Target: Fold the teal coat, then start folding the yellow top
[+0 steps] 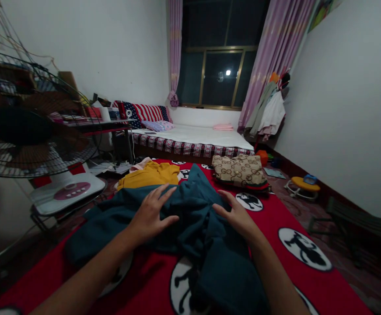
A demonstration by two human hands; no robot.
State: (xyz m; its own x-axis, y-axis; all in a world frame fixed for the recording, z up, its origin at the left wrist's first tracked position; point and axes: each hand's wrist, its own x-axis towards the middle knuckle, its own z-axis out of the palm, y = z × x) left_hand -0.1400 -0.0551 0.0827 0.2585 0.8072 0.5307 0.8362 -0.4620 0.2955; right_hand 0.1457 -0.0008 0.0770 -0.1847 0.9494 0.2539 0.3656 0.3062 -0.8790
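Note:
A dark teal garment [190, 214] lies rumpled and spread across a red blanket [269, 232] with white round patches. Over its left part is my left hand [154, 214], fingers apart and thumb stretched to the right. My right hand [234, 214] is at the garment's right side, thumb and fingers apart, pointing left. Neither hand grips the cloth; whether the fingertips touch it I cannot tell. Just beyond the garment lies a mustard-yellow piece of clothing [147, 175]. A folded tan patterned cloth [239, 170] rests past my right hand.
A standing fan [68, 192] is close on the left, with a cluttered desk [101, 124] behind it. A bed [197, 135] stands under the window. On the right floor are a small yellow stool [305, 184] and a dark folding stool [357, 218]. Clothes [270, 113] hang by the curtain.

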